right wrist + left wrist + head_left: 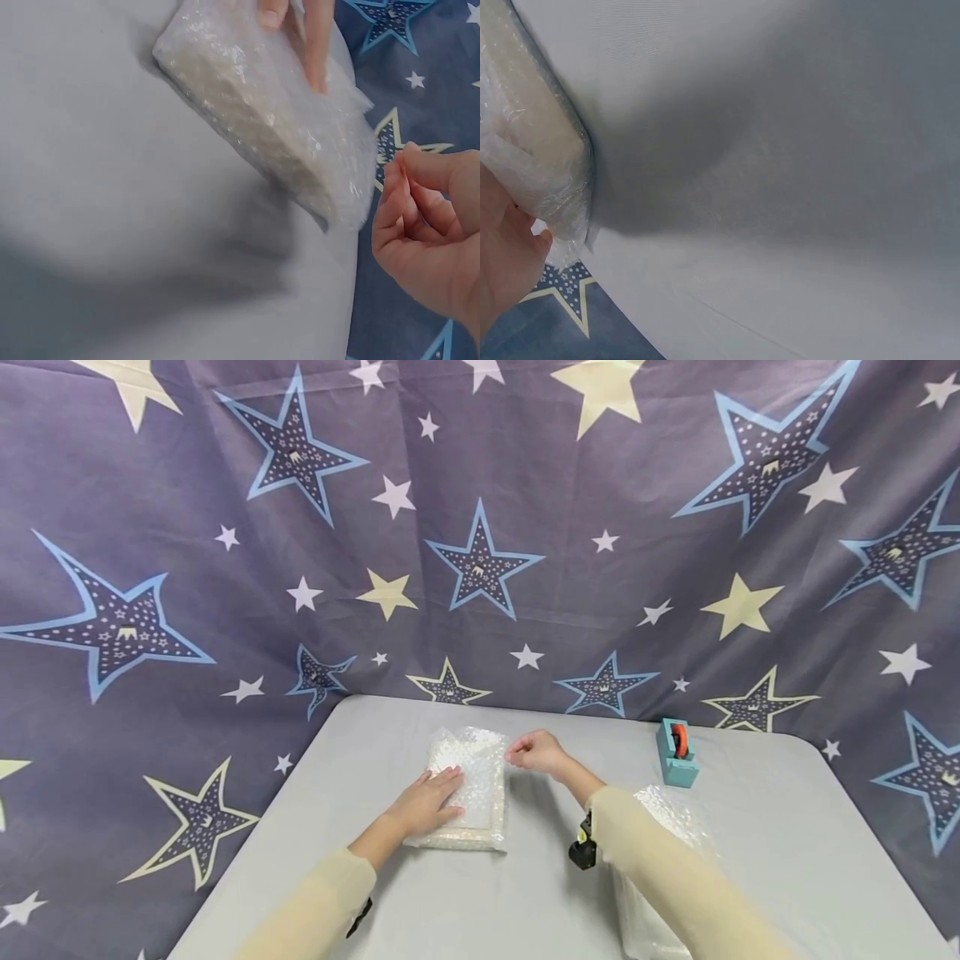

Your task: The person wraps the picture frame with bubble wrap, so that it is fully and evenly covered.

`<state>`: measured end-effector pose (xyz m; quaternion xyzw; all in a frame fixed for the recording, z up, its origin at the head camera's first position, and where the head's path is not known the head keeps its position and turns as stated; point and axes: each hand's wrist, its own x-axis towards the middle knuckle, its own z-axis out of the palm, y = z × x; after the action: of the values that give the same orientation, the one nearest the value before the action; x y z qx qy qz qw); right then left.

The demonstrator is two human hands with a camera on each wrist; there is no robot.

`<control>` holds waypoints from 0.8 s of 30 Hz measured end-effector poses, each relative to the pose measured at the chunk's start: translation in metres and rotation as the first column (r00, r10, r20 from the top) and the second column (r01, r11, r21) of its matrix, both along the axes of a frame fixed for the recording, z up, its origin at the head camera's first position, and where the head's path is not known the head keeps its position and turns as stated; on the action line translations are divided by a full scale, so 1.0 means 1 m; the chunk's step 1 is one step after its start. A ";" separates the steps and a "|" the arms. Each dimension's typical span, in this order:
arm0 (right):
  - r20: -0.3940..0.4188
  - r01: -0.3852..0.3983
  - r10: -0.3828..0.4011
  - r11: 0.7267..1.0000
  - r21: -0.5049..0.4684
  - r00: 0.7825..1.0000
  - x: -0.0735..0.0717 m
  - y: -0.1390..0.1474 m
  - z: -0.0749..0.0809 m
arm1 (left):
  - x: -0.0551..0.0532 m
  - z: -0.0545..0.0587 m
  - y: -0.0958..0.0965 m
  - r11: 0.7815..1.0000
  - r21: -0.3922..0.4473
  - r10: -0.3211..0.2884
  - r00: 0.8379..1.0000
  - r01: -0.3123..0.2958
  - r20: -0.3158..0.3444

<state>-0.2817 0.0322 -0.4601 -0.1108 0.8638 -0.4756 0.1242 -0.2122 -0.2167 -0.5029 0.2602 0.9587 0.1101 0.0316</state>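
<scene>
A flat rectangular parcel in clear bubble wrap (480, 785) lies on the table, a loose flap of the wrap folded over its top. My left hand (427, 803) rests on its left part with fingers spread, pressing the wrap. Just off the parcel's upper right edge, my right hand (537, 752) is raised with thumb and forefinger tips together. The right wrist view shows these curled fingers (397, 210) beside the wrapped parcel (255, 112); whether anything thin is between them cannot be made out. In the left wrist view, part of the parcel (540, 127) shows beside the left hand (506, 247).
A teal tape dispenser (677, 768) with an orange-red roll (679, 740) stands at the back right of the grey table (787, 843). More bubble wrap (645, 918) lies under the right forearm, partly hidden. A star-patterned curtain (525, 635) hangs behind the table.
</scene>
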 end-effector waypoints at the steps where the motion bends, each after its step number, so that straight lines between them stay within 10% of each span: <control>1: -0.036 -0.023 0.024 0.999 0.031 0.999 0.000 -0.003 -0.002 | 0.000 0.000 0.000 1.000 0.002 0.000 1.000 0.000 0.006; 7: -0.228 -0.202 0.256 0.951 0.235 0.939 -0.003 -0.020 -0.011 | -0.001 -0.002 0.000 1.000 0.012 0.008 1.000 -0.008 0.018; 18: -0.299 -0.300 0.461 0.839 0.455 0.835 -0.011 -0.048 -0.016 | -0.004 -0.003 0.000 1.000 0.021 -0.006 1.000 0.006 0.006; 24: -0.283 -0.309 0.506 0.791 0.528 0.815 -0.009 -0.060 -0.019 | -0.002 -0.005 -0.001 1.000 0.029 0.003 1.000 -0.004 0.015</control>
<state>-0.2909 -0.0273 -0.4794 -0.3633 0.9109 -0.1846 0.0649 -0.2143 -0.2173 -0.5078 0.2581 0.9572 0.1263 0.0347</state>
